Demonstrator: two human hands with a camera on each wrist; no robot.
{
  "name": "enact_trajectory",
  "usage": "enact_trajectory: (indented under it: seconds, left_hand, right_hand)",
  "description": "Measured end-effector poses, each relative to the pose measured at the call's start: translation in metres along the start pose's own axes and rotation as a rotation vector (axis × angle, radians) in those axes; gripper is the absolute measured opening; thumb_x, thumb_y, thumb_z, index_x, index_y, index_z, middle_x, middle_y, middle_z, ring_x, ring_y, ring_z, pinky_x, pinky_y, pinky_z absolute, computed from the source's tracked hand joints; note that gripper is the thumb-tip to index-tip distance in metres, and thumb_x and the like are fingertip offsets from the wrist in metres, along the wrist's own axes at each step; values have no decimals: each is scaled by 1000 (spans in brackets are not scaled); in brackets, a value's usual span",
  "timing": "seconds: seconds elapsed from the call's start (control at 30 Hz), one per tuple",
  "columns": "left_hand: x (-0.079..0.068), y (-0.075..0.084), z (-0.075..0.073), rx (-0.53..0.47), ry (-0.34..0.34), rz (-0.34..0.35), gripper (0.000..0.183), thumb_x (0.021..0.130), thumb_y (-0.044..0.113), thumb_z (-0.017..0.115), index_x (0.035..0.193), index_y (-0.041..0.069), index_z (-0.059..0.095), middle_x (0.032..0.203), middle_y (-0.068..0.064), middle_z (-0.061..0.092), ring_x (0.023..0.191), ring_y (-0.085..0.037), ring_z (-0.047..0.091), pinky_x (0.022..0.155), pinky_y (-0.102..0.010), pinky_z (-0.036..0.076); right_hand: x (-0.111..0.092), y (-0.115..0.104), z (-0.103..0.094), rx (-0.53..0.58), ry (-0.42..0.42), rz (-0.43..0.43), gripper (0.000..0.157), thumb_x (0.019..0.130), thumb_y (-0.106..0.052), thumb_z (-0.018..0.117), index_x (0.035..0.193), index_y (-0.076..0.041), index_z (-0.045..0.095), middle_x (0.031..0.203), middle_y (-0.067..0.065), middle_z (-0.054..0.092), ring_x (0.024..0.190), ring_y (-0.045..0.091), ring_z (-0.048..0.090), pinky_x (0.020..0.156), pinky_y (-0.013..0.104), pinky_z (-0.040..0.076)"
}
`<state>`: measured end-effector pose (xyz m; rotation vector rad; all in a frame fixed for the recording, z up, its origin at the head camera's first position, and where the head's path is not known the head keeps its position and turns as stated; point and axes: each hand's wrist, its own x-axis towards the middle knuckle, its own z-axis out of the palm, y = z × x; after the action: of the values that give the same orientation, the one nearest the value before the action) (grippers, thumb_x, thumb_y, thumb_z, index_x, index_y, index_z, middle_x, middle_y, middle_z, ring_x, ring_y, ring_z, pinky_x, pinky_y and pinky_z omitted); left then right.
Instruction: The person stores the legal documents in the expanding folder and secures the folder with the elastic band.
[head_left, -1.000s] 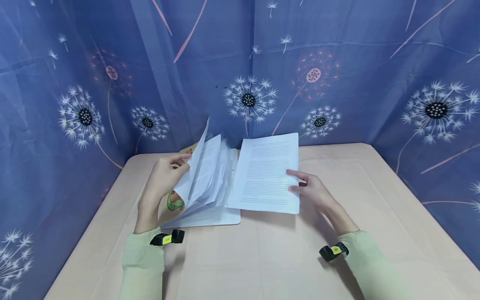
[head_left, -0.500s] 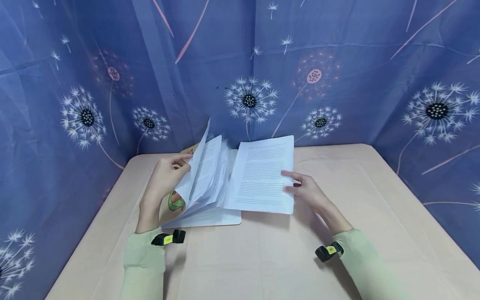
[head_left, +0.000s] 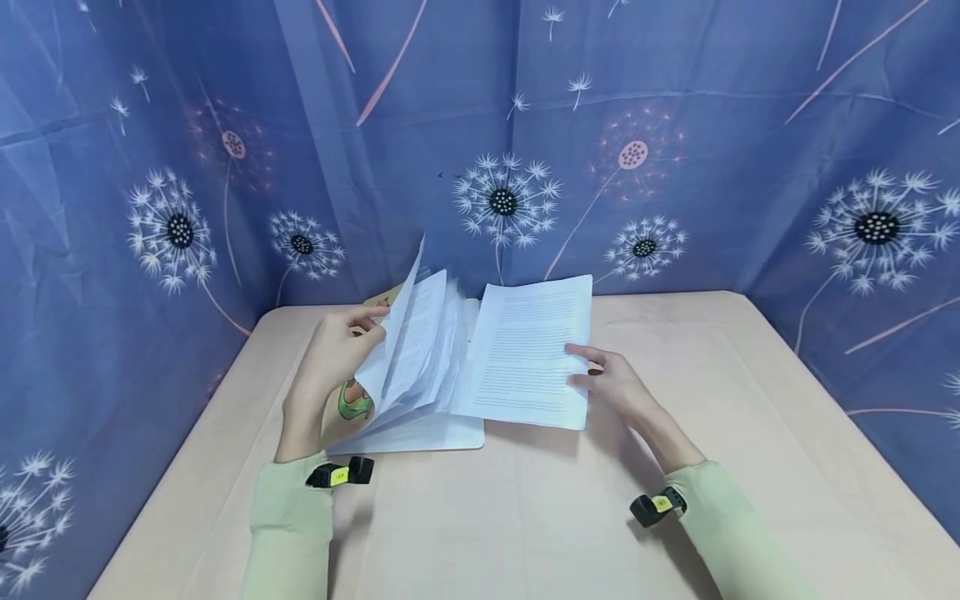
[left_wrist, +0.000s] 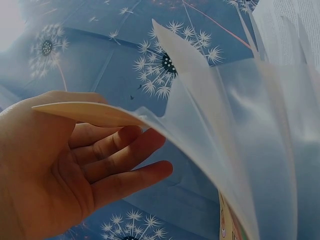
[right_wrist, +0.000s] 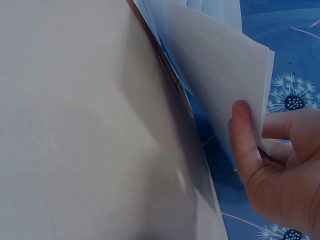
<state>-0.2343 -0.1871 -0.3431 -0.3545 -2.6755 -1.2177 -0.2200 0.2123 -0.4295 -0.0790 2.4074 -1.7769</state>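
Note:
A document folder (head_left: 442,435) with clear sleeves and a cartoon-printed cover lies spread on the table. My left hand (head_left: 336,350) pinches a raised sleeve page (head_left: 396,312) by its left edge. In the left wrist view, translucent sleeves (left_wrist: 240,115) fan out beyond the fingers. The right hand (head_left: 618,385) grips a thin stack of printed sheets (head_left: 528,354) at its right edge, thumb on one face and fingers on the other. These sheets are raised and tilted above the table, their left edge beside the folder's pages. Whether that edge sits inside a sleeve cannot be told.
A pale cloth covers the table (head_left: 450,533). Behind it and along both sides hangs a blue dandelion-patterned curtain (head_left: 420,167). Each wrist wears a black strap with a small camera, the left one (head_left: 339,473) and the right one (head_left: 658,505).
The right hand has shifted slightly left with the printed sheets, bringing them closer to the folder. My left hand keeps its pinch on the raised page. The whole head view has drifted a little.

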Motion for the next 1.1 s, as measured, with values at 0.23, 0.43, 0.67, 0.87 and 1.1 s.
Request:
enact_trajectory:
  seconds: [0.23,0.43,0.67,0.87,1.1]
  left_hand:
    - [1,2,1,-4,-10,-5,40,93,14,52,130,12,67,93,-10,68,71,-22,55,57,-31,41]
    - [1,3,1,-1,-8,-2,40,93,13,52,130,12,68,94,-10,68,70,-22,55,57,-30,41]
    - [0,1,1,6,-2,-1,40,93,13,52,130,12,67,93,-10,68,68,-22,53,55,-29,39]
    - [-1,1,1,4,-7,-9,40,93,13,51,130,13,67,93,-11,68,69,-21,53,55,-29,39]
    - [0,1,1,12,-3,-11,40,93,13,51,130,14,68,94,-10,67,69,-21,53,55,-29,39]
  right_hand:
    - [0,-1,3,2,-30,-21,61,91,-2,64,149,0,43,141,28,52,99,13,66,75,23,55]
    - [0,-4,5,22,-60,-21,61,90,-1,64,148,1,44,142,28,51,100,12,64,76,22,54]
    - [5,-8,12,-28,-79,-16,62,90,-4,65,148,-5,46,149,19,48,107,18,63,77,24,52]
    - [7,-9,13,-25,-92,-51,61,91,-3,64,149,-9,46,150,18,47,112,25,63,80,24,54]
    - [5,-10,13,-21,-81,-130,59,92,-2,63,148,-13,49,145,16,53,90,8,63,75,21,53]
